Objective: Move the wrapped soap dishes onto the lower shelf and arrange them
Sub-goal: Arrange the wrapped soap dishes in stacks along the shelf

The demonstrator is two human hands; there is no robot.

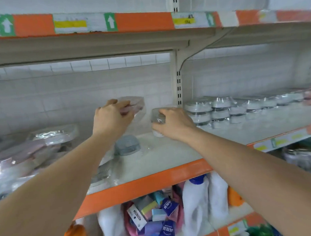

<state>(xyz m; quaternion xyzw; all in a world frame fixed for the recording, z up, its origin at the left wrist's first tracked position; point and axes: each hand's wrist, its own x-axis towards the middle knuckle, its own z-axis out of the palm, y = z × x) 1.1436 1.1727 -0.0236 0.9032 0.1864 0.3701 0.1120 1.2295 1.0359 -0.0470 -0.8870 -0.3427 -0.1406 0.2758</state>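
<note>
Head view. A white shelf [170, 152] with an orange front edge [144, 181] runs across the middle, tilted in the picture so its right end sits higher. Behind it is a white tiled wall [62, 96], and a slotted upright [178, 85] divides the bay. An upper shelf [95, 45] hangs close above, its front strip [144, 21] orange with green arrow tags and yellow labels.

The left hand [112, 117] is raised above the shelf, fingers curled round a pink dish [133, 106] in clear wrap, held off the surface near the wall. The right hand [174, 123] grips a clear-wrapped dish [157, 120] just beside it, low at the shelf; whether it touches the board cannot be told. The two wrapped dishes are near each other but apart.

Below the left hand a grey-blue dish [127, 145] lies on the shelf. Further left a heap of wrapped pink dishes [37, 148] fills the shelf to the picture's edge. Right of the upright, stacks of round grey boxes [219, 110] stand in rows toward the back.

Bare board shows between the grey-blue dish and the round boxes, reaching forward to the orange edge.

Under the shelf stand white bottles [196, 204] and a pink basin [135, 231] of small packets.
</note>
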